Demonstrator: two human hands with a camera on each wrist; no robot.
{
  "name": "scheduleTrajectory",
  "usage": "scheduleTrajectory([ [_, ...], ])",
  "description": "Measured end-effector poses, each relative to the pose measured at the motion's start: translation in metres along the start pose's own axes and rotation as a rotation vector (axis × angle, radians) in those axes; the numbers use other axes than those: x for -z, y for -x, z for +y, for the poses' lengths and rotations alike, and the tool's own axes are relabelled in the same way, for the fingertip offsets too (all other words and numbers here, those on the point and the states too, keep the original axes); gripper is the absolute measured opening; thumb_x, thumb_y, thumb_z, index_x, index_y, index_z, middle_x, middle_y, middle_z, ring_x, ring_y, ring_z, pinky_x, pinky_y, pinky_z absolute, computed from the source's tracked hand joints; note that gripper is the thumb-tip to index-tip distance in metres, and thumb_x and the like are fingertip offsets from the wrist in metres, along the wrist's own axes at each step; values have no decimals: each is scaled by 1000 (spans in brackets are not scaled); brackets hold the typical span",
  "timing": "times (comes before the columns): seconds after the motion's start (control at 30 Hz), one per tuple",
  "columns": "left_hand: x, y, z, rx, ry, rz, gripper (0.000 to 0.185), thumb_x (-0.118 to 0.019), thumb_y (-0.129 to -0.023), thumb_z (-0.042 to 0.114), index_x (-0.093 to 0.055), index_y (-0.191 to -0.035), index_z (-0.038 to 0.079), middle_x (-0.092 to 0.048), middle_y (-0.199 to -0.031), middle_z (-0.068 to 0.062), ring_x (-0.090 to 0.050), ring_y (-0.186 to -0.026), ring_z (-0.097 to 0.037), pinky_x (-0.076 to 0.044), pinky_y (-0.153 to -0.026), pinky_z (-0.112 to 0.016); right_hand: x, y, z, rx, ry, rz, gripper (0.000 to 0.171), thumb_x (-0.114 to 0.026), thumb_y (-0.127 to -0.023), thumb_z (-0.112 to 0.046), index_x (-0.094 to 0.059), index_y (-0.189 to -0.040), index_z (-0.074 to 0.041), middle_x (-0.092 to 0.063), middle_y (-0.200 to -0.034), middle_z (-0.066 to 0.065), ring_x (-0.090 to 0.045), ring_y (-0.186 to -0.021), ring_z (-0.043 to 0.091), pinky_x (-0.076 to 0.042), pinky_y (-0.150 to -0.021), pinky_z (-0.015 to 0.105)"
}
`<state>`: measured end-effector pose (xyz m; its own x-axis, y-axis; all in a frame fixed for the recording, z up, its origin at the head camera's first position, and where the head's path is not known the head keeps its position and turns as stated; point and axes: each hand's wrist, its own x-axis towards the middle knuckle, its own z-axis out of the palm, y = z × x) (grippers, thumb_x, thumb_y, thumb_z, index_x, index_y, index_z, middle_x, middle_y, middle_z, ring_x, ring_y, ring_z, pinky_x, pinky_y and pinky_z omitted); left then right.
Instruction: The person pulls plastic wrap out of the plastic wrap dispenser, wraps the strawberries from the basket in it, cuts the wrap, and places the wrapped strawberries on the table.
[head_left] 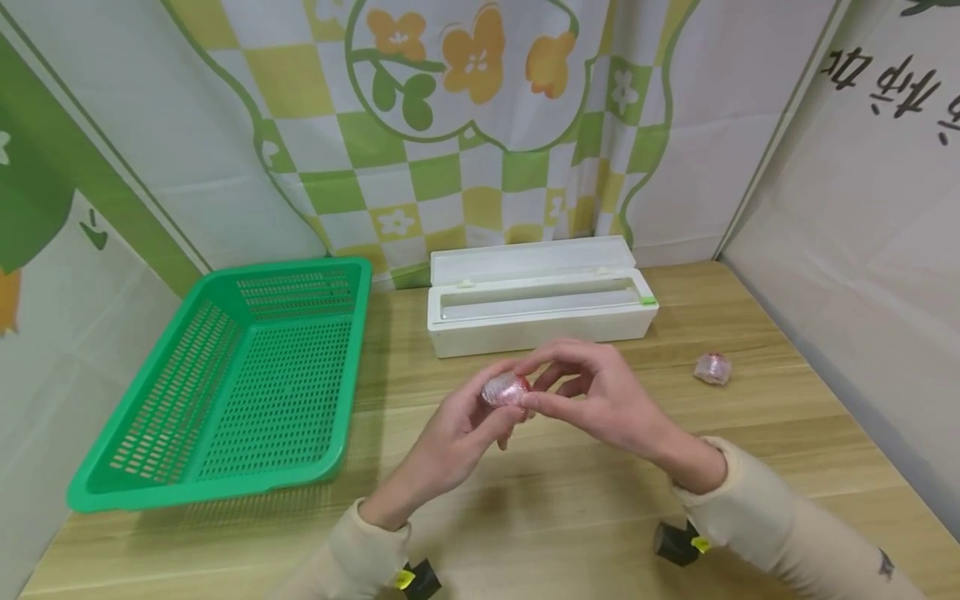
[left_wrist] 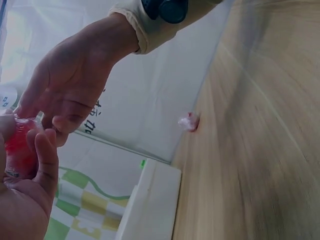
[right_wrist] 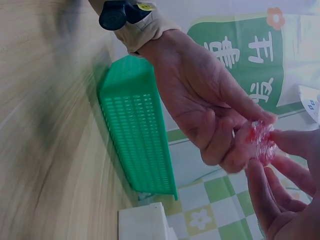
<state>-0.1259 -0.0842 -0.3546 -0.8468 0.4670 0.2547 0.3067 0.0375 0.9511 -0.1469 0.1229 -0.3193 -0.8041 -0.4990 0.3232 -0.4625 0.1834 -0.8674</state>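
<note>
Together pinching a small red film-wrapped piece [head_left: 505, 389] between left hand [head_left: 457, 433] and right hand [head_left: 600, 400] above mid-worktop [head_left: 540, 508], raised clear, likely to smooth its wrap, another wrapped piece [head_left: 712, 367] near the right edge

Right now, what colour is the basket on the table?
The basket is bright green, with perforated walls and floor. The head view shows it best.

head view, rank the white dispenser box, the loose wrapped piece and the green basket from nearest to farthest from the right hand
1. White dispenser box: just behind the right hand, toward the wall.
2. Loose wrapped piece: on the table out to the right.
3. Green basket: far left, beyond the left hand.
</note>
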Motion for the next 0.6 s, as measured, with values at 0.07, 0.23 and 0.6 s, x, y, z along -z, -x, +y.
scheduleTrajectory([
  [0.07,0,0,-1,-18,-1,-8,49,-53,-102,14,-33,-147,10,-64,-104,-19,-56,-72,-11,-52,-59,-23,0,0,1,0,4,-13,26,-75,-87,-10,-70,-113,-10,-68,-113,9,-69,-88,15,-62,-69,33],
  [0.23,0,2,0,-6,-9,-6,53,-49,-104,17,-23,-150,15,-66,-97,-17,-54,-66,-10,-50,-58,-23,-1,-1,4,19,-38,-46,23,-70,-90,-8,-70,-113,-8,-70,-117,11,-70,-98,14,-62,-73,34],
  [0.6,2,-1,-1,-346,-418,287,53,-72,-91,27,-51,-137,12,-65,-112,-7,-62,-96,-13,-57,-75,-28,-2,2,2,-163,-255,25,26,-69,-91,-10,-66,-115,-1,-71,-110,7,-71,-96,19,-60,-85,33],
])
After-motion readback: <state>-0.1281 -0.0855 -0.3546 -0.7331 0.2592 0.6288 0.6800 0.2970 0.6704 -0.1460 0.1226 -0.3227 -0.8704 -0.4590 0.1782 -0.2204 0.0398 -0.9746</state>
